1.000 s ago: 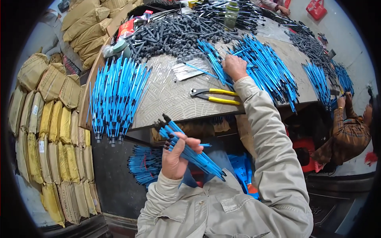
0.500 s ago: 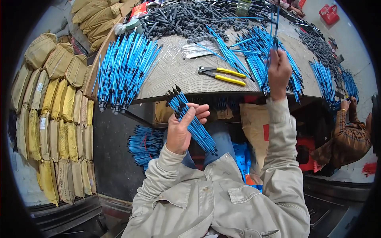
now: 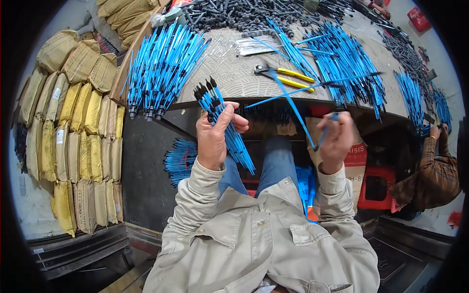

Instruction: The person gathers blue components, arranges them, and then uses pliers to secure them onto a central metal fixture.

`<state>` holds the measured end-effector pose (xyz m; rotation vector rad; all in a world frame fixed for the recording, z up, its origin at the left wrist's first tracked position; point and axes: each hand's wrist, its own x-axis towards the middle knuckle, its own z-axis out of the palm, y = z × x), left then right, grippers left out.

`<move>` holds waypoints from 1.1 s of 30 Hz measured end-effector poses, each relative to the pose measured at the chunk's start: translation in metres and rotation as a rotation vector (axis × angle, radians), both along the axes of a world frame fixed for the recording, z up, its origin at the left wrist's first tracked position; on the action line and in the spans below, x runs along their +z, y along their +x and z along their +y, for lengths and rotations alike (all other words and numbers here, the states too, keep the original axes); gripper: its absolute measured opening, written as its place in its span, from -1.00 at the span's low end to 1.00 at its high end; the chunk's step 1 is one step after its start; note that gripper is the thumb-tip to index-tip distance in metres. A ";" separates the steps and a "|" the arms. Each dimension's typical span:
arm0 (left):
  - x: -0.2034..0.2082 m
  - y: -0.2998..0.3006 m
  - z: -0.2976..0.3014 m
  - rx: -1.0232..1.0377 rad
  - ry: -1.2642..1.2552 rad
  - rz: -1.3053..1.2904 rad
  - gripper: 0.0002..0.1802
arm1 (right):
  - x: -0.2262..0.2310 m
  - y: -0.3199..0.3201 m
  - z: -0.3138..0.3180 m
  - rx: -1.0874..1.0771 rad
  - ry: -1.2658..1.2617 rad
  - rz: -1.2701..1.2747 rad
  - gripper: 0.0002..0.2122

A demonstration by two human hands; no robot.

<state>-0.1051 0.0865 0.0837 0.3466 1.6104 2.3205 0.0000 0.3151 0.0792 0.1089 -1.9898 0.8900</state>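
Observation:
My left hand (image 3: 213, 140) is closed around a bundle of thin blue rods (image 3: 238, 150) with black pointed ends, held over my lap in front of the table edge. Its thumb presses across the rods. My right hand (image 3: 337, 139), smeared by motion, grips a couple of loose blue rods (image 3: 294, 108) that cross and stick out at different angles toward the left and up over the table. On the table just beyond lie yellow-handled pliers (image 3: 295, 78). A large pile of similar blue rods (image 3: 349, 66) lies beyond my right hand.
Another blue-rod pile (image 3: 163, 73) overhangs the table's left front edge. Dark plastic parts (image 3: 244, 14) are heaped at the back. Stacked sacks (image 3: 78, 117) stand at left. Under the table are rod bundles (image 3: 180, 161) and a red crate (image 3: 377, 188). A co-worker (image 3: 430, 166) sits at right.
My right hand has come down and toward me from above the right pile, bringing blue rods over the table edge. My left hand keeps its bundle. The view has shifted slightly.

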 end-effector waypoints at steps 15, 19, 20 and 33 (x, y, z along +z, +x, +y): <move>0.004 0.017 0.040 0.205 0.228 0.019 -0.82 | -0.024 -0.017 -0.063 0.155 0.101 -0.302 -0.91; -0.017 0.007 0.035 0.234 0.111 0.141 -0.83 | -0.019 -0.023 -0.063 0.154 0.148 -0.368 -0.90; -0.022 0.003 0.031 0.231 0.050 0.197 -0.83 | -0.015 -0.028 -0.060 0.160 0.151 -0.369 -0.90; 0.013 0.010 0.012 -0.108 0.506 -0.416 -0.81 | -0.017 -0.177 0.130 -0.456 0.543 -0.778 -0.80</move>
